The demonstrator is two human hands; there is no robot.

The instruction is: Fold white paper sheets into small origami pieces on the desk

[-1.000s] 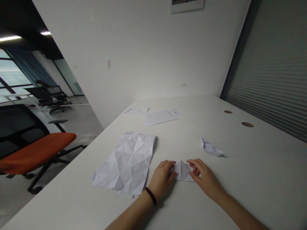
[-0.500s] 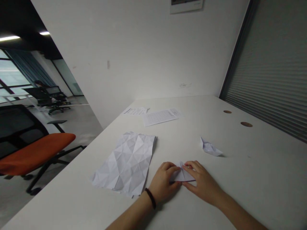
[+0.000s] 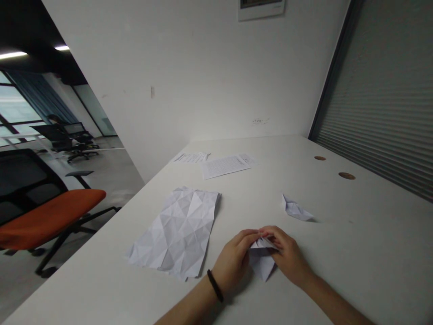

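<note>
Between my two hands is a folded piece of white paper (image 3: pixel 262 262), with one pointed flap hanging toward me. My left hand (image 3: pixel 237 253) grips its left side, fingers bent over the top edge; a dark band circles that wrist. My right hand (image 3: pixel 287 256) pinches the right side, the fingertips of both hands meeting at the top. Part of the paper is hidden behind the fingers. Left of my hands lies a sheet of creased paper (image 3: pixel 184 230), spread out and covered in fold lines. A small folded paper boat (image 3: pixel 296 210) rests beyond my right hand.
Two printed sheets (image 3: pixel 227 166) lie toward the back of the white table (image 3: pixel 291 158). Two round holes (image 3: pixel 347 176) are set in the table's right side, near a window with blinds (image 3: pixel 379 113). An orange office chair (image 3: pixel 50 214) stands left of the table.
The folded paper has been tipped up, and a pointed flap now hangs down toward me where a flat lower edge was. My fingertips have come together at its top.
</note>
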